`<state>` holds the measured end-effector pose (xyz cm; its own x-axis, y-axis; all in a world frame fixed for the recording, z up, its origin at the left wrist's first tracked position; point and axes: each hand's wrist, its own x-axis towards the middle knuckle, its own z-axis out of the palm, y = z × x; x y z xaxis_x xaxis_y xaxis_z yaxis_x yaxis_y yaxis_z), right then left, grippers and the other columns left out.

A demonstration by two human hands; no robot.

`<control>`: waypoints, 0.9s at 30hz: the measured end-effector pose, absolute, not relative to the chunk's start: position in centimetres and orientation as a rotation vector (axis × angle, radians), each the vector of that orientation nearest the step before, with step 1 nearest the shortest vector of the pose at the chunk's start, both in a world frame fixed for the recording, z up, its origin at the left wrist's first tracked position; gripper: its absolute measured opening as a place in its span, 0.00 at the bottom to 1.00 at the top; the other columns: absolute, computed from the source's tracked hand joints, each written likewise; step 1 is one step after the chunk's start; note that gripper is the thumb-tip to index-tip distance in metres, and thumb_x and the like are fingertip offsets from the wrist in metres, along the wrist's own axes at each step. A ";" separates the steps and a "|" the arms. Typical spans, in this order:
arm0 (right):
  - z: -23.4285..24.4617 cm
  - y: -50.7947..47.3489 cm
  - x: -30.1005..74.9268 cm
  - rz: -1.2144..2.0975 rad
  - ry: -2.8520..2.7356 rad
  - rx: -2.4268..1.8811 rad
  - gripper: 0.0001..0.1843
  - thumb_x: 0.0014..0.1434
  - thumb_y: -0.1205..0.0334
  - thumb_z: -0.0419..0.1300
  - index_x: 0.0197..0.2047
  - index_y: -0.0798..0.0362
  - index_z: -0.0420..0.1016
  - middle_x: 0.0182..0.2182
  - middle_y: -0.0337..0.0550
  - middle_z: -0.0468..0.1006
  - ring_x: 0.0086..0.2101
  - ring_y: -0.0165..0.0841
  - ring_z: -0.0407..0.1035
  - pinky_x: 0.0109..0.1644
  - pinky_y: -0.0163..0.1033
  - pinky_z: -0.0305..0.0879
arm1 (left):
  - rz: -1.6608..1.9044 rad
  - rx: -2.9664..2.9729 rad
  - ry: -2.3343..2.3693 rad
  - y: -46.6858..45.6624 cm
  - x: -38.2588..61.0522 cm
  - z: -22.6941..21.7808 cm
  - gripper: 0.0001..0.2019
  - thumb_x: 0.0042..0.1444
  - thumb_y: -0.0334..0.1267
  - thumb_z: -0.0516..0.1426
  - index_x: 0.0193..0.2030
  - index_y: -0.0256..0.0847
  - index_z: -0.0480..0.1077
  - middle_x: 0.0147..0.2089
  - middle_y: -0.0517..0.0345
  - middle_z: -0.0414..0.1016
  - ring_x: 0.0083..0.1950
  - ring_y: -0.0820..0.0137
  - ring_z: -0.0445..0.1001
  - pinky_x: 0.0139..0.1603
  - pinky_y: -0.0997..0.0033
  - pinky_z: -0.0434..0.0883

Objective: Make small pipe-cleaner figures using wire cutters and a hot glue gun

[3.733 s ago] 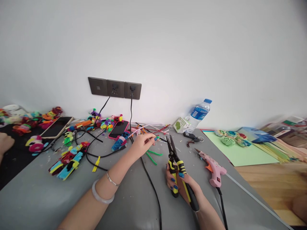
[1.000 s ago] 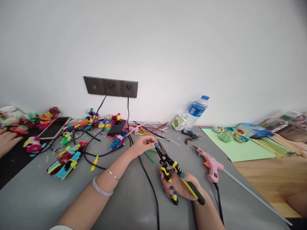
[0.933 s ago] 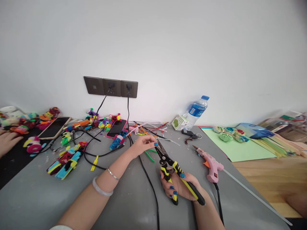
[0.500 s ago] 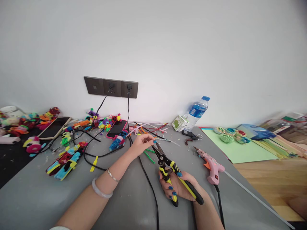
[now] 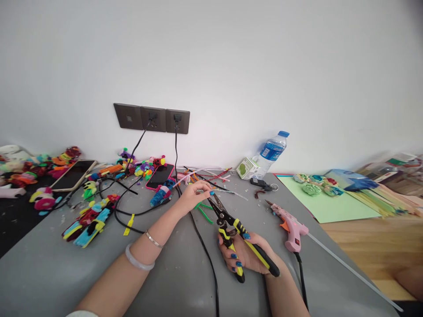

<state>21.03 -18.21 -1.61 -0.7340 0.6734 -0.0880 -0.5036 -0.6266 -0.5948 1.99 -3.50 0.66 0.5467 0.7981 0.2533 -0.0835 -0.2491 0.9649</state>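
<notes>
My right hand [image 5: 244, 255] is wrapped round the yellow and black handles of wire-stripper pliers [image 5: 228, 220]. Their handles are spread and their dark jaws point up and away. My left hand [image 5: 194, 196] is closed in a pinch right by the jaw tips. Whatever sits between its fingertips is too small or hidden to make out. Just behind and under that hand lie green pipe cleaners [image 5: 205, 214]. Further back there are more loose stems, among them a red one [image 5: 220, 175]. A blue fuzzy figure [image 5: 161, 193] lies left of my left hand.
To the right lies a pink glue gun [image 5: 291, 226] with a cord. A water bottle [image 5: 272, 152], a small box [image 5: 246, 168] and a key fob [image 5: 258, 182] are near the wall. Black cables [image 5: 205, 251] cross the table. Fuzzy figures [image 5: 90, 220] and phones [image 5: 74, 175] lie left.
The view has shifted very slightly. Both hands and the pliers keep nearly the same pose, with my left fingertips still beside the jaw tips.
</notes>
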 end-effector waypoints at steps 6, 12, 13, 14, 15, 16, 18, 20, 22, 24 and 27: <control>-1.7 -18.3 21.0 2.312 -0.714 -0.395 0.27 0.50 0.50 0.62 0.49 0.59 0.67 0.31 0.43 0.66 0.26 0.29 0.59 0.33 0.37 0.58 | 0.926 1.563 0.626 -3.4 1.9 0.6 0.12 0.51 0.44 0.61 0.27 0.37 0.71 0.47 0.49 0.71 0.47 0.64 0.70 0.43 0.68 0.65; -1.7 -18.3 21.1 2.341 -0.721 -0.399 0.28 0.51 0.50 0.61 0.49 0.60 0.67 0.30 0.43 0.67 0.26 0.30 0.60 0.34 0.38 0.58 | 0.898 1.477 0.576 -3.4 1.6 1.4 0.12 0.47 0.44 0.64 0.25 0.37 0.72 0.45 0.50 0.71 0.49 0.62 0.70 0.48 0.65 0.66; -1.6 -18.3 21.0 2.339 -0.728 -0.394 0.28 0.50 0.49 0.61 0.48 0.61 0.67 0.30 0.42 0.67 0.26 0.30 0.60 0.33 0.38 0.58 | 0.899 1.473 0.574 -3.5 1.6 1.4 0.12 0.47 0.44 0.64 0.26 0.37 0.72 0.45 0.50 0.71 0.49 0.62 0.70 0.48 0.65 0.66; -1.5 -18.3 20.9 2.328 -0.732 -0.390 0.28 0.50 0.50 0.62 0.48 0.60 0.68 0.30 0.43 0.67 0.26 0.29 0.60 0.33 0.37 0.58 | 0.902 1.469 0.569 -3.5 1.6 1.5 0.12 0.47 0.44 0.64 0.26 0.37 0.72 0.45 0.50 0.71 0.49 0.62 0.70 0.48 0.64 0.66; -1.3 -18.3 20.8 2.314 -0.731 -0.386 0.28 0.50 0.50 0.62 0.48 0.60 0.68 0.31 0.44 0.68 0.26 0.29 0.60 0.32 0.37 0.58 | 0.907 1.465 0.561 -3.5 1.6 1.5 0.12 0.48 0.44 0.64 0.26 0.37 0.71 0.44 0.50 0.72 0.49 0.63 0.70 0.49 0.64 0.65; -1.2 -18.3 20.7 2.302 -0.731 -0.384 0.27 0.49 0.50 0.62 0.48 0.59 0.68 0.33 0.45 0.68 0.26 0.29 0.60 0.32 0.37 0.58 | 0.913 1.462 0.549 -3.6 1.6 1.5 0.12 0.48 0.44 0.63 0.26 0.37 0.71 0.44 0.50 0.72 0.49 0.63 0.70 0.50 0.64 0.65; -0.9 -18.4 20.5 2.283 -0.731 -0.375 0.26 0.49 0.51 0.62 0.48 0.58 0.68 0.34 0.46 0.69 0.26 0.29 0.60 0.31 0.36 0.57 | 0.920 1.458 0.524 -3.6 1.6 1.3 0.12 0.48 0.44 0.63 0.26 0.37 0.70 0.43 0.51 0.72 0.49 0.63 0.70 0.52 0.64 0.64; -0.7 -18.4 20.4 2.281 -0.749 -0.368 0.26 0.50 0.50 0.62 0.47 0.58 0.68 0.33 0.45 0.69 0.26 0.29 0.59 0.30 0.36 0.57 | 0.935 1.435 0.528 -3.3 1.6 1.1 0.11 0.49 0.43 0.62 0.26 0.37 0.69 0.44 0.52 0.72 0.48 0.65 0.70 0.50 0.66 0.65; -0.6 -18.4 20.4 2.275 -0.776 -0.371 0.26 0.50 0.49 0.62 0.47 0.60 0.69 0.31 0.44 0.68 0.25 0.28 0.58 0.31 0.37 0.57 | 0.978 1.373 0.584 -2.8 1.4 1.0 0.10 0.49 0.42 0.61 0.28 0.38 0.68 0.45 0.52 0.73 0.45 0.67 0.71 0.44 0.70 0.66; -0.6 -18.4 20.4 2.267 -0.802 -0.368 0.27 0.50 0.48 0.62 0.46 0.60 0.68 0.29 0.43 0.67 0.24 0.28 0.58 0.31 0.37 0.57 | 1.067 1.274 0.688 -2.0 1.1 1.1 0.10 0.47 0.43 0.60 0.29 0.38 0.67 0.44 0.53 0.73 0.39 0.71 0.70 0.36 0.73 0.65; -0.6 -18.4 20.4 2.264 -0.813 -0.363 0.28 0.49 0.47 0.61 0.47 0.59 0.68 0.30 0.42 0.66 0.25 0.29 0.58 0.32 0.37 0.57 | 1.190 1.161 0.784 -1.1 0.6 1.2 0.09 0.49 0.43 0.55 0.30 0.39 0.67 0.39 0.54 0.74 0.36 0.72 0.70 0.32 0.74 0.63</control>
